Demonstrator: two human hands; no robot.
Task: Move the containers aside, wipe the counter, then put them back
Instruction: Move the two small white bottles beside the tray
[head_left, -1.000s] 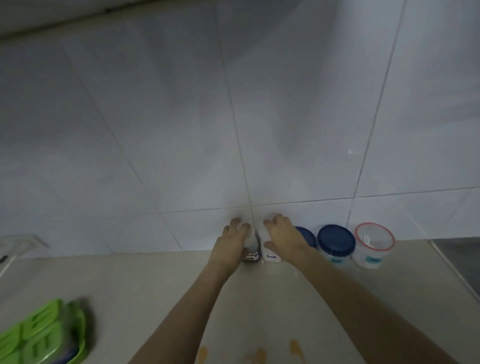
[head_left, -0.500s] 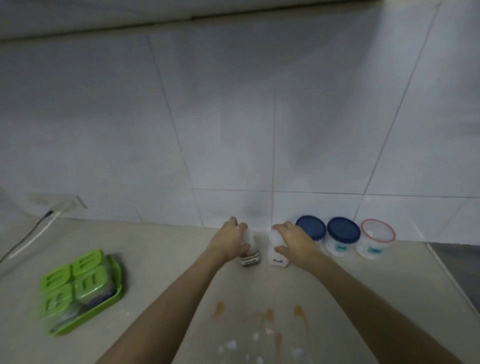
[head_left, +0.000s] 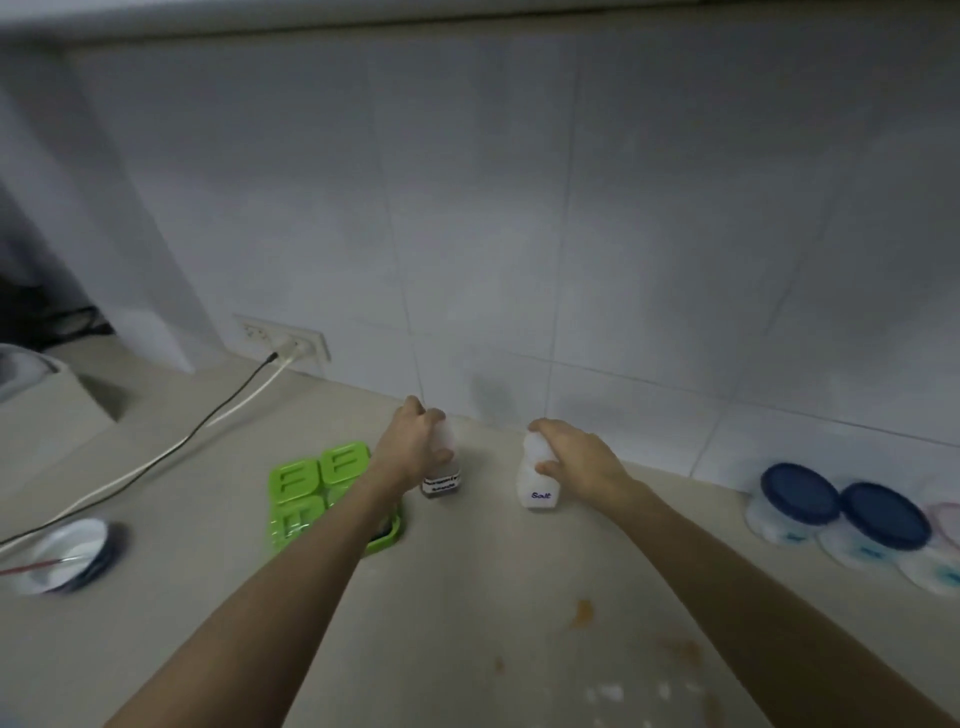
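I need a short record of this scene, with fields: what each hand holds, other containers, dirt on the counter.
left hand: closed around dark-labelled shaker
right hand: closed around Salt shaker
other containers: two blue-lidded tubs at right by the wall; green tray beside left forearm
counter: orange stains and white crumbs near front, not wiped

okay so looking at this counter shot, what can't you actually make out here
All from the head view:
- Dark-label shaker: the left hand covers its top; the label text is too blurred to read.
- Salt shaker: its cap is hidden under the right hand.
- Green tray: the left forearm crosses its right side.
- Red-rimmed tub: cut off by the right edge.
- Blue-lidded tubs: labels smeared by motion blur.
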